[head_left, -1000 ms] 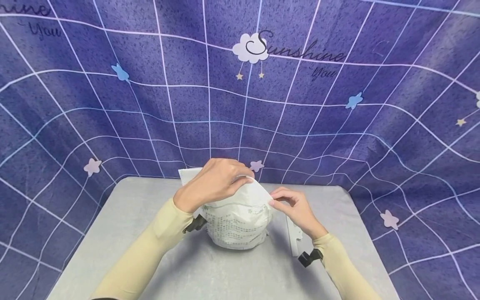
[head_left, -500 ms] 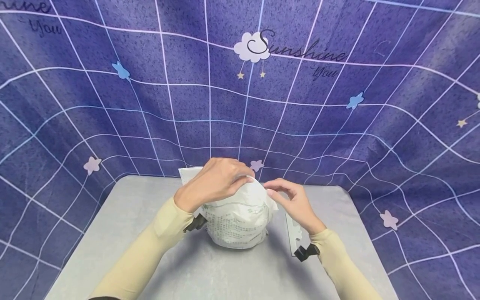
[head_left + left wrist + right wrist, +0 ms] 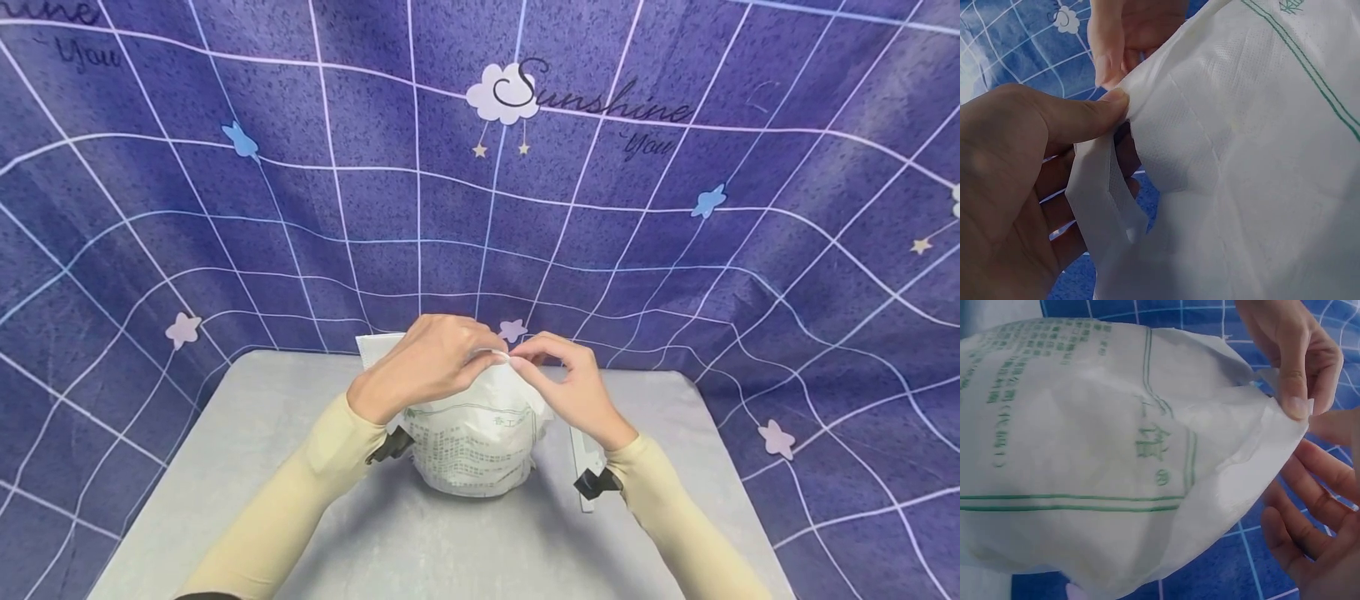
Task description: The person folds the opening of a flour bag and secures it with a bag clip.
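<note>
A white bag with green printing stands bulging in the middle of the table. My left hand pinches its top edge between thumb and fingers. The left wrist view shows a cut-out handle below that thumb, with the other fingers behind it. My right hand has its thumb and index finger at the same edge, right beside the left fingertips. In the right wrist view, the remaining right fingers are spread beside the bag's folded top. What the bag contains is hidden.
A flat white piece lies on the grey table right of the bag, partly behind my right wrist. Another white, ridged-edged piece shows behind my left hand. A purple gridded curtain surrounds the table's back and sides.
My right hand has slid up and left along the bag's top edge to meet the left fingertips. My left hand and the bag have stayed nearly still.
</note>
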`<state>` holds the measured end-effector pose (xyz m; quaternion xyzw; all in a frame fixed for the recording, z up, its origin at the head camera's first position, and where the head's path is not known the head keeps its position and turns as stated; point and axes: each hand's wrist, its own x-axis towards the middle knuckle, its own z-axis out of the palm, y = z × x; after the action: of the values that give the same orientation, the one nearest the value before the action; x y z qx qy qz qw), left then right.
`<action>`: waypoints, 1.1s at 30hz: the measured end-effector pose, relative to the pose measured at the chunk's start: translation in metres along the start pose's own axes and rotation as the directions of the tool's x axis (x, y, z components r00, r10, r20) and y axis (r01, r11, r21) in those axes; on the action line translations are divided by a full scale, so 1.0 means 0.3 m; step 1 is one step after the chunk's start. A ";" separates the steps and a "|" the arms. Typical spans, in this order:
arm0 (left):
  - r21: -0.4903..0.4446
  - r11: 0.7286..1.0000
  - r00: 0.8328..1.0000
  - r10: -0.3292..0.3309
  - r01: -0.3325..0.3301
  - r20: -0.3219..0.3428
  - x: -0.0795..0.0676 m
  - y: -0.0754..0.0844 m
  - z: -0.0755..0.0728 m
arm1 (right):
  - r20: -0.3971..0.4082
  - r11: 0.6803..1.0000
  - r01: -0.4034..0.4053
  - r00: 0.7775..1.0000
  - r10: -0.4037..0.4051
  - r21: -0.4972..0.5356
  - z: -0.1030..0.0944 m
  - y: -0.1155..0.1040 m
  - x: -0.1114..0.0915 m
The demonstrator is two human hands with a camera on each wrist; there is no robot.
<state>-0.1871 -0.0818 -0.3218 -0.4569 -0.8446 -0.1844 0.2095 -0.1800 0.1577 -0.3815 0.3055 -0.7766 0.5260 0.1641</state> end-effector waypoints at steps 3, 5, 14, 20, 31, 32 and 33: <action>0.005 1.000 1.000 -0.005 0.005 0.006 -0.002 -0.001 0.004 | -0.015 1.000 0.022 1.000 -0.023 -0.013 0.002 -0.051 0.016; 0.007 1.000 1.000 -0.007 0.007 0.007 -0.004 -0.002 0.006 | -0.021 0.999 0.034 0.999 -0.034 -0.012 0.002 -0.076 0.022; -0.010 1.000 1.000 0.009 -0.009 -0.007 0.003 0.007 0.003 | -0.008 0.994 0.101 0.995 -0.101 -0.052 0.004 -0.017 0.024; -0.005 1.000 1.000 0.007 -0.007 -0.006 0.003 0.005 0.003 | -0.002 0.995 0.098 0.995 -0.098 -0.035 0.010 -0.001 0.022; -0.003 1.000 1.000 0.019 -0.019 -0.008 -0.002 0.000 0.004 | 0.020 0.993 0.114 0.993 -0.113 -0.035 0.015 0.026 -0.006; -0.001 1.000 1.000 0.016 -0.016 -0.008 -0.003 0.000 0.004 | 0.024 0.992 0.118 0.993 -0.117 -0.041 0.015 0.028 -0.008; 0.001 1.000 1.000 0.017 -0.017 -0.008 -0.003 0.000 0.004 | 0.025 0.992 0.120 0.993 -0.119 -0.048 0.014 0.030 -0.010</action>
<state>-0.1869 -0.0819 -0.3233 -0.4632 -0.8400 -0.1841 0.2144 -0.1832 0.1570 -0.3913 0.3531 -0.7714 0.4925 0.1942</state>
